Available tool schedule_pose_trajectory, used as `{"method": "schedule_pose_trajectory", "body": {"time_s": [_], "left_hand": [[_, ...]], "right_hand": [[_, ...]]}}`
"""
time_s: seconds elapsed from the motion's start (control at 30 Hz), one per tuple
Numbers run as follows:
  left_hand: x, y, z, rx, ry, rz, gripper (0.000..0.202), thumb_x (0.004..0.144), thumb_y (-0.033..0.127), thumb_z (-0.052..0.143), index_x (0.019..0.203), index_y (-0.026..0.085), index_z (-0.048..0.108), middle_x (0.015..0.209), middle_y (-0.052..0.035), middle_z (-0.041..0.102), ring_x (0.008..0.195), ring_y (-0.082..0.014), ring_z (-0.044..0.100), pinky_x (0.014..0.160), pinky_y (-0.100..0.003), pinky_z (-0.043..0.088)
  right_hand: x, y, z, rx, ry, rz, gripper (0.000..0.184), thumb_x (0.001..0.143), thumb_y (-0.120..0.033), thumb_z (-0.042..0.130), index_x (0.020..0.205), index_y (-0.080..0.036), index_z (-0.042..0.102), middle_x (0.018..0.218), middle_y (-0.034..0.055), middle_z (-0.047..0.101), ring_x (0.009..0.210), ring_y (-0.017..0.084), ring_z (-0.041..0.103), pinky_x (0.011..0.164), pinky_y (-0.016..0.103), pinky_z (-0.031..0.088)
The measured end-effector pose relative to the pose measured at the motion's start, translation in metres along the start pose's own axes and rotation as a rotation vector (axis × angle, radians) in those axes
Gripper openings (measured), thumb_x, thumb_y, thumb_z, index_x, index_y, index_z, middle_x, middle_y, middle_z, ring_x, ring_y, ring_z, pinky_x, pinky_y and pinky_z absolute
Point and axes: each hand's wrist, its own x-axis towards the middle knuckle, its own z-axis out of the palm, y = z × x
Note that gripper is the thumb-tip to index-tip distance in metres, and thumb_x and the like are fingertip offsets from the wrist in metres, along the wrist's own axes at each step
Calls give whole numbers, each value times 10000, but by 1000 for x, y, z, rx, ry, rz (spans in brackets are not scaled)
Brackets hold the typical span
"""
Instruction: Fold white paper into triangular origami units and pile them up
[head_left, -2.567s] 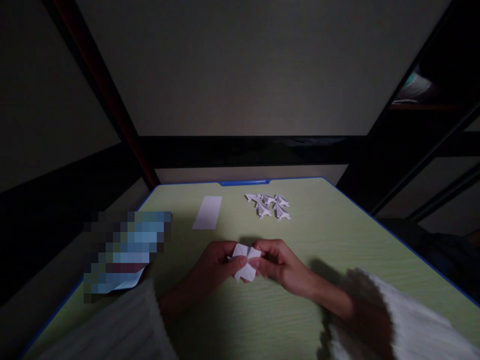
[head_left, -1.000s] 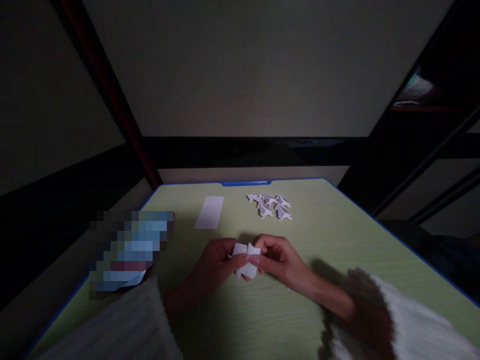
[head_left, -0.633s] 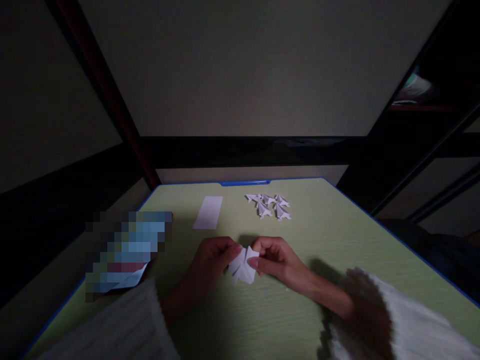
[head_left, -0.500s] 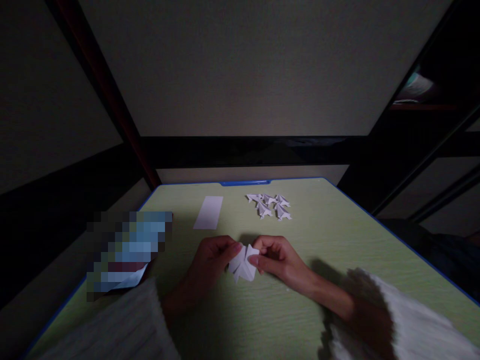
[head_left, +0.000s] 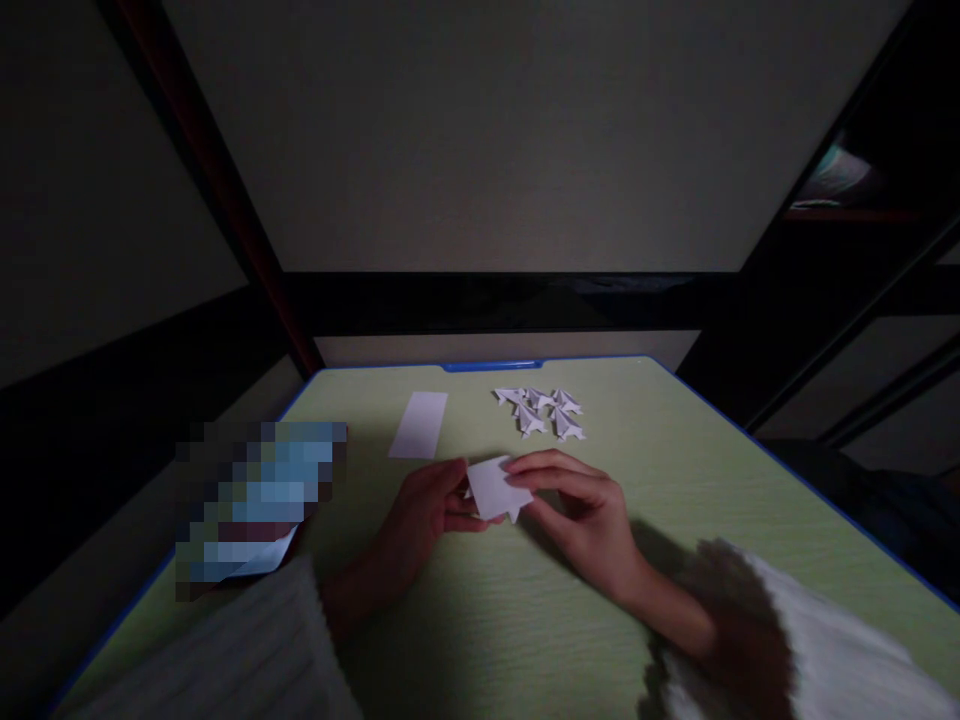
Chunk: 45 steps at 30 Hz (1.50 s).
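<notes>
A small white folded paper piece (head_left: 495, 489) is held just above the green table (head_left: 675, 480) between both my hands. My left hand (head_left: 425, 512) pinches its left side with fingers and thumb. My right hand (head_left: 585, 510) grips its right side, fingers stretched over the top edge and thumb underneath. The paper's flat face is turned up toward me, with a small point at its lower right.
Several finished white folded paper figures (head_left: 541, 412) lie in a cluster at the table's far side. A flat white paper strip (head_left: 418, 425) lies to their left. A blurred blue item (head_left: 255, 500) sits at the left edge. Dark wooden beams surround the table.
The folded paper has been turned over and lifted slightly away from me; its creased, winged side gave way to a flat face. My right fingers moved from a pinch to lying over its top.
</notes>
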Motion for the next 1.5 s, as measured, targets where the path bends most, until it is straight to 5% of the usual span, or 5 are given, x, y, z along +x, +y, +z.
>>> {"method": "schedule_pose_trajectory", "body": {"time_s": [0.37, 0.97, 1.23, 1.5], "left_hand": [[0, -4, -3, 115, 23, 68, 92, 576, 168, 653, 649, 128, 612, 618, 10, 638, 594, -107, 585, 551, -196, 460], [-1, 0, 1, 253, 120, 96, 124, 547, 194, 654, 629, 106, 626, 554, -1, 637, 515, -120, 558, 498, -207, 432], [-1, -7, -2, 392, 77, 193, 68, 555, 155, 628, 614, 122, 631, 569, -8, 649, 528, -140, 574, 475, -200, 413], [-6, -2, 5, 407, 174, 197, 143, 507, 121, 649, 645, 125, 612, 550, -1, 653, 520, -145, 594, 461, -195, 435]], "right_hand": [[-2, -2, 1, -71, -77, 5, 269, 698, -33, 508, 867, -213, 615, 978, 54, 582, 896, 165, 533, 797, 344, 425], [-1, 4, 4, 11, -139, 98, 164, 638, -92, 626, 733, -219, 669, 1023, 49, 493, 773, 131, 529, 710, 302, 467], [-2, 5, 5, 52, -260, 101, 107, 623, -139, 651, 697, -213, 674, 1014, 42, 500, 844, 142, 515, 770, 312, 439], [1, 2, 4, 83, -323, 198, 83, 646, -134, 630, 689, -193, 668, 1071, 45, 474, 849, 130, 520, 798, 306, 417]]}}
